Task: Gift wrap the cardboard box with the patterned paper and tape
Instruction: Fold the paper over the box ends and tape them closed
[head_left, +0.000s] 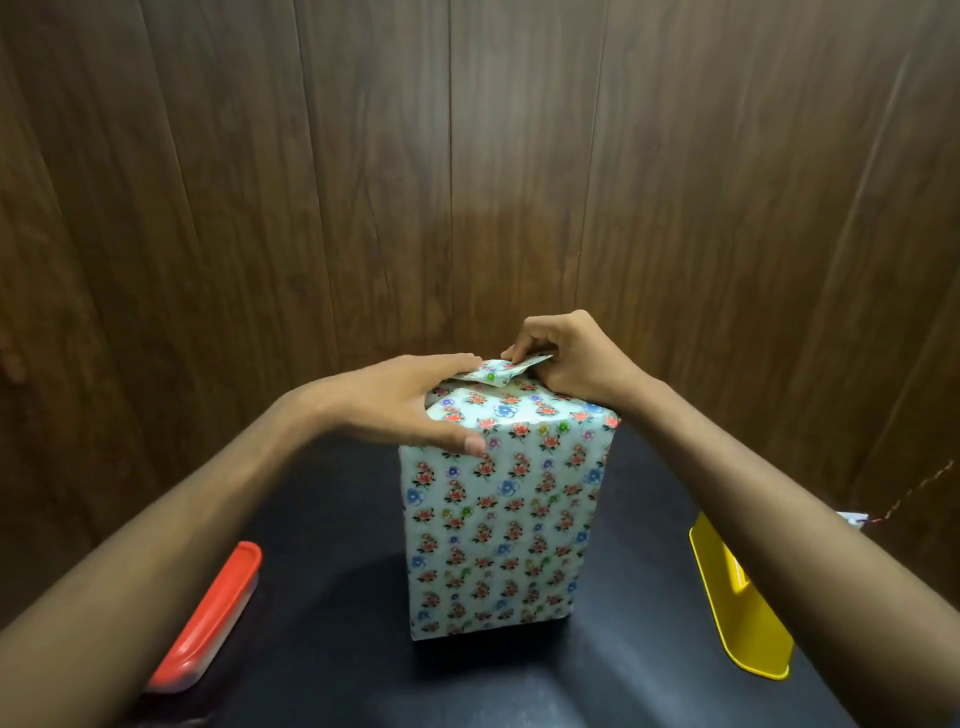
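The box (498, 519) stands upright mid-table (337, 649), wrapped. The left hand (400, 400) lies flat on its top left edge; the right hand (576, 358) pinches the top flap (498, 373) (containers flank both sides, well apart).

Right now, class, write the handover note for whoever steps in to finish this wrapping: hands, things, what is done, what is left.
Left hand: flat on the box top, fingers straight, holding the paper down.
Right hand: pinching the folded end flap at the top's far edge.
Wrapped box: upright on the black table; sides in floral paper.
Done: body covered.
Left: press the flap down and tape it. No tape visible; red-lidded container at left, yellow container at right.
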